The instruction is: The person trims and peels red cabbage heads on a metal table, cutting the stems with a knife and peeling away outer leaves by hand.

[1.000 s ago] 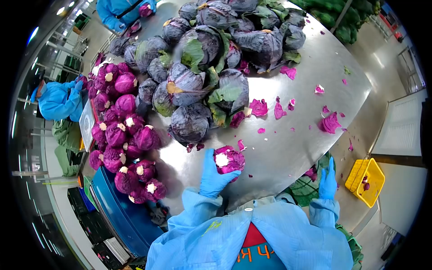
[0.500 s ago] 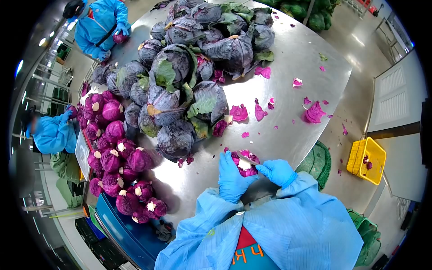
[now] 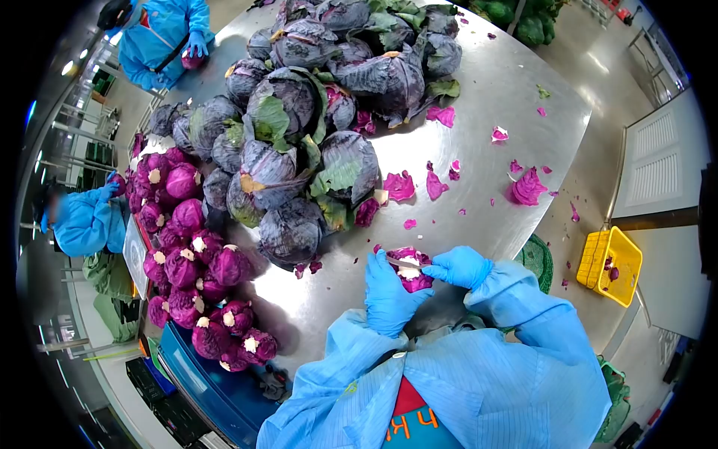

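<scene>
My left hand point(image 3: 390, 298), in a blue glove, cups a red cabbage point(image 3: 416, 283) from its left and underside, above the near part of the metal table point(image 3: 479, 202). The cabbage's pale cut stem end faces up. My right hand point(image 3: 460, 268), gloved too, is closed round the handle of a knife point(image 3: 404, 263). Its blade lies across the white stem end. To the left rises a heap of trimmed purple cabbages point(image 3: 182, 267). Beyond my hands, untrimmed dark cabbages point(image 3: 292, 232) with outer leaves are piled up.
Torn purple leaves point(image 3: 527, 187) lie scattered on the table's right side. A yellow crate point(image 3: 611, 266) stands on the floor at right, near green net sacks point(image 3: 537, 262). Two people in blue point(image 3: 161, 41) handle cabbages across the table and at far left. A blue bin point(image 3: 202, 382) sits at lower left.
The knife blade has turned from slanting to nearly level across the stem end. My right hand has shifted slightly up, its elbow swinging outward. My left hand still holds the cabbage.
</scene>
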{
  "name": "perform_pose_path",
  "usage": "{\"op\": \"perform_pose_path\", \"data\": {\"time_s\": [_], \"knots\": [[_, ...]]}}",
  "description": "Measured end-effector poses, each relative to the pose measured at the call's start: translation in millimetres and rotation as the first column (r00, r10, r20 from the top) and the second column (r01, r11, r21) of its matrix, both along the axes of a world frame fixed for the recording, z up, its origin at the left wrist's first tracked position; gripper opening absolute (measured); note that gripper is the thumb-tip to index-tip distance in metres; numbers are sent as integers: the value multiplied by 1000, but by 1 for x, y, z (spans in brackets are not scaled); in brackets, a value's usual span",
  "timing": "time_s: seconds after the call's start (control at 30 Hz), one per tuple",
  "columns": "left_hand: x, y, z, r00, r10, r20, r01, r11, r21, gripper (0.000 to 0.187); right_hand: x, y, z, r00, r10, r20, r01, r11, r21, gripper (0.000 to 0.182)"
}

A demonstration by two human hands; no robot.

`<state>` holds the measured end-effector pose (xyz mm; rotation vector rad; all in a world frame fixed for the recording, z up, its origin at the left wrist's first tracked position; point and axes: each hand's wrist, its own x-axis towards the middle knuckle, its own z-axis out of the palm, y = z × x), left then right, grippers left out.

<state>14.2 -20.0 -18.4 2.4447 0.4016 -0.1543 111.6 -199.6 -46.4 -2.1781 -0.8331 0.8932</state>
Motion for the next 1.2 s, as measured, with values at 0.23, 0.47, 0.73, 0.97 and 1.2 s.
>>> {"op": "perform_pose_path", "data": {"time_s": [0.23,0.47,0.73,0.97,1.2], "knots": [[6,3,-7,997,31,67,-27,998,-59,100,13,21,24,982,-41,-184,3,979,-206,63],[4,7,-10,989,37,141,-12,985,-172,99,-13,18,4,953,-90,289,120,989,-85,56],[1,-7,5,999,29,-38,-29,1000,-1,120,-8,24,17,931,-361,63,341,916,211,52],[11,-19,13,997,28,-75,-19,993,117,119,37,43,29,1000,12,-2,-13,987,-162,39],[5,-13,7,999,-19,28,17,997,69,114,45,36,9,990,-117,-77,111,991,-77,31]]}}
